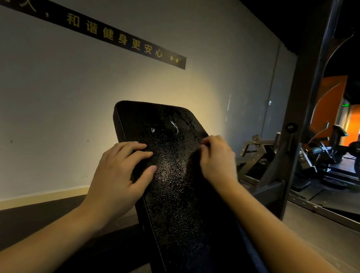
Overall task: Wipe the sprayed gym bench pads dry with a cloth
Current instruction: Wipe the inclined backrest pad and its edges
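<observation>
A black padded bench back (167,123) rises at a slant in front of me, its surface glistening with fine droplets. My left hand (121,170) lies flat on the pad's left edge with the fingers spread and nothing in it. On the pad's right edge, my right hand (217,159) is closed, pinching a dark cloth (194,166). The cloth lies matte against the wet pad and runs down beneath my right wrist. Its full extent is hard to tell from the dark pad.
A grey wall with a black banner (125,39) stands close behind the bench. A dark steel rack upright (296,121) rises at the right, with weight machines (330,148) beyond it. Dark floor (35,216) lies to the left of the bench.
</observation>
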A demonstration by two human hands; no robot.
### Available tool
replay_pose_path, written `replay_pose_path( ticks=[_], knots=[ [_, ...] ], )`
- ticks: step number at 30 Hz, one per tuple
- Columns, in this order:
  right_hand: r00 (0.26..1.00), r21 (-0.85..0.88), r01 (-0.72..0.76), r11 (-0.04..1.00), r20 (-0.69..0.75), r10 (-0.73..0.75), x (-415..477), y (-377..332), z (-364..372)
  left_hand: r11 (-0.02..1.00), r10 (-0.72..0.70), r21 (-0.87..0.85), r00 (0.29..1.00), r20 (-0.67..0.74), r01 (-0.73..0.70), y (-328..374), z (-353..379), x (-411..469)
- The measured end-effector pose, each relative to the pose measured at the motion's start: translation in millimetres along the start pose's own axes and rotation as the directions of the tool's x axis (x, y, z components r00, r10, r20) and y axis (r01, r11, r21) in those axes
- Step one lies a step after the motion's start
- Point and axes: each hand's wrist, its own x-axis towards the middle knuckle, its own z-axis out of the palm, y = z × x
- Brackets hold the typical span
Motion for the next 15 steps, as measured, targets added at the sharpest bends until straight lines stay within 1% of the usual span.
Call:
replay_pose_path(
  ticks=[1,2,3,4,5,6,7,8,9,10,11,12,13,15],
  knots=[
    [0.993,0.043,0.109,0.993,0.028,-0.110,-11.8,-21.9,4.7,1.000,0.006,-0.018,1.000,0.004,-0.006,-1.6,-0.5,-0.3],
    [0.968,0.085,0.238,0.968,0.061,-0.243,-26.9,-44.1,7.1,0.999,0.013,-0.038,1.000,0.007,-0.013,-3.6,-1.0,-1.0],
    [0.921,0.116,0.364,0.924,0.101,-0.376,-42.4,-60.9,7.0,0.998,0.019,-0.058,1.000,0.005,-0.019,-5.6,-1.3,-1.9],
    [0.873,0.117,0.456,0.882,0.135,-0.469,-51.1,-67.1,5.9,0.997,0.021,-0.074,1.000,-0.003,-0.021,-7.8,-1.4,-3.1],
    [0.856,0.092,0.486,0.869,0.149,-0.494,-47.1,-61.4,4.0,0.996,0.022,-0.081,1.000,-0.012,-0.023,-10.4,-1.3,-4.7],
    [0.883,0.037,0.445,0.895,0.147,-0.446,-35.3,-46.6,1.5,0.996,0.022,-0.086,1.000,-0.019,-0.023,-12.6,-0.5,-6.0],
    [0.928,-0.037,0.352,0.935,0.143,-0.344,-18.7,-23.4,0.1,0.996,0.019,-0.091,0.999,-0.026,-0.022,-13.9,0.5,-7.0],
    [0.968,-0.115,0.223,0.968,0.142,-0.206,-0.2,2.6,-3.6,0.996,0.014,-0.092,0.999,-0.033,-0.017,-14.5,1.1,-7.5],
    [0.990,-0.173,0.083,0.981,0.130,-0.061,17.5,28.0,-9.2,0.996,0.009,-0.088,0.999,-0.037,-0.012,-14.6,1.3,-7.1],
    [0.993,-0.192,-0.025,0.981,0.105,0.045,30.2,48.1,-13.7,0.997,0.004,-0.083,0.999,-0.036,-0.007,-14.7,1.2,-6.5],
    [0.991,-0.174,-0.086,0.981,0.084,0.102,37.4,57.4,-14.9,0.997,0.001,-0.082,1.000,-0.029,-0.003,-15.0,0.8,-6.1],
    [0.992,-0.140,-0.095,0.986,0.071,0.106,38.9,53.2,-13.1,0.996,-0.001,-0.084,1.000,-0.021,0.000,-15.3,-0.2,-5.5],
    [0.994,-0.102,-0.066,0.993,0.078,0.074,35.4,39.0,-7.3,0.996,-0.006,-0.089,1.000,-0.015,0.004,-15.2,-1.9,-4.6],
    [0.989,0.001,0.070,0.998,0.130,-0.069,16.3,-6.4,4.8,0.996,-0.020,-0.092,1.000,0.002,0.020,-13.7,-6.1,-3.1]
  ],
)
